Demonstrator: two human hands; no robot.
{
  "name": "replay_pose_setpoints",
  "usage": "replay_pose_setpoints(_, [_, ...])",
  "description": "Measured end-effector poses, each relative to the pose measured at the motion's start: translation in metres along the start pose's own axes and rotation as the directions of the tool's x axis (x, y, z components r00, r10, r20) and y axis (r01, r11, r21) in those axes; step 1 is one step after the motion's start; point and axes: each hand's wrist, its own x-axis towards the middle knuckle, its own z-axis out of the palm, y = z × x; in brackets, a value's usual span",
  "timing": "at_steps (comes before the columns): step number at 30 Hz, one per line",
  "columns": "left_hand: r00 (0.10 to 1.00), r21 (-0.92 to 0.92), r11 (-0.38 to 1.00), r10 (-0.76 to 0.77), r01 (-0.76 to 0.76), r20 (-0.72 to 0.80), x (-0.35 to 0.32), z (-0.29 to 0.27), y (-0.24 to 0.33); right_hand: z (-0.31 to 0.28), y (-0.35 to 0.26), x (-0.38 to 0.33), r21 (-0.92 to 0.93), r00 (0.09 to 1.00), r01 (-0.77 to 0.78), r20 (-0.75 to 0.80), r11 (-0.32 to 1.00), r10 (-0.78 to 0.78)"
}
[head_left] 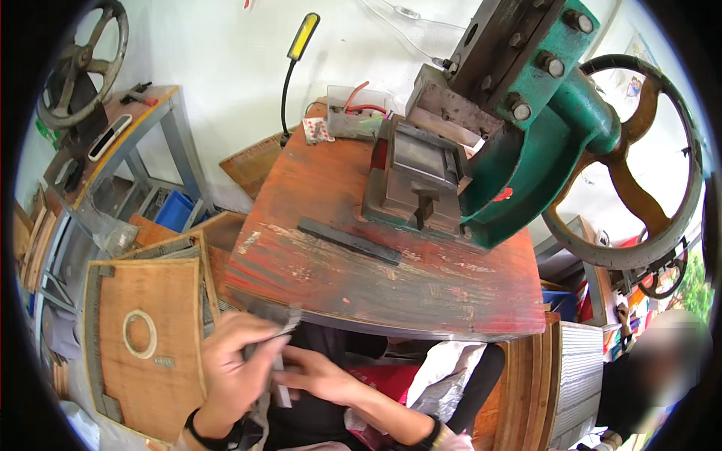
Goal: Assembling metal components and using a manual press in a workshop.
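**Grey strip pinched at the tabletop's near edge**

The left hand (235, 368) pinches a grey strip (290, 322) between thumb and fingers, just beside the near edge of the worn red tabletop (459, 297). The right hand (327, 376) is close by, its fingers bent beside a pale piece (283, 392); whether they grip it, I cannot tell. On the tabletop, a dark bar (350, 240) lies flat in front of a green press (553, 143). Behind, a clear box (350, 126) holds something red, near a yellow lamp (304, 36). Left of the hands, a pale ring (125, 334) lies in a wooden tray (177, 376).
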Motion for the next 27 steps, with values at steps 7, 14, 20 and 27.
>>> replay_pose_setpoints(7, [0.969,0.296,0.924,0.210,-0.241,0.133,0.017,0.113,-0.014,-0.045,-0.033,-0.139,-0.144,0.783,0.197,-0.572,0.970,-0.244])
replay_pose_setpoints(14, [0.994,0.354,0.929,0.091,-0.107,0.062,0.005,0.126,-0.020,-0.054,-0.087,-0.124,-0.465,0.538,0.483,-0.511,0.742,-0.670])
replay_pose_setpoints(20, [0.985,0.378,0.911,0.134,-0.165,0.106,0.005,0.125,-0.023,-0.047,-0.113,-0.095,-0.674,0.609,0.428,-0.278,0.603,-0.743])
replay_pose_setpoints(27, [0.988,0.332,0.931,0.130,-0.151,0.083,0.006,0.123,-0.024,-0.046,-0.117,-0.074,-0.906,0.644,0.236,-0.125,0.351,-0.755])
